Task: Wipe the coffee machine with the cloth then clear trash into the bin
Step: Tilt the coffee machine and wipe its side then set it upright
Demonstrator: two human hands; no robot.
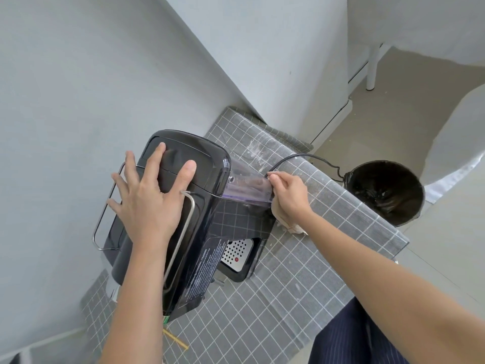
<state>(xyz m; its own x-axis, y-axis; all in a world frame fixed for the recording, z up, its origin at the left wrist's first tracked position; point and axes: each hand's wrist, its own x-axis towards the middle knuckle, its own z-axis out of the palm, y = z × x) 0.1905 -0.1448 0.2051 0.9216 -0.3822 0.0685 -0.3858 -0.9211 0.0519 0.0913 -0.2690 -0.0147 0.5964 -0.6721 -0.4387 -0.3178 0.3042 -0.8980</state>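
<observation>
A black coffee machine (210,177) stands on a table with a grey checked cloth (288,285). My left hand (149,203) lies flat on the machine's top, fingers spread, holding nothing. My right hand (288,195) is closed around a beige cloth (288,227) and presses it against the clear water tank (246,187) at the machine's back. Part of the cloth hangs out below my wrist. A black bin (385,190) lined with a dark bag stands on the floor beyond the table's right edge.
The machine's black power cord (309,157) loops over the table toward the bin. A thin yellow stick (175,340) lies near the table's front edge. Grey walls run along the left and back. A white table leg (372,69) stands far right.
</observation>
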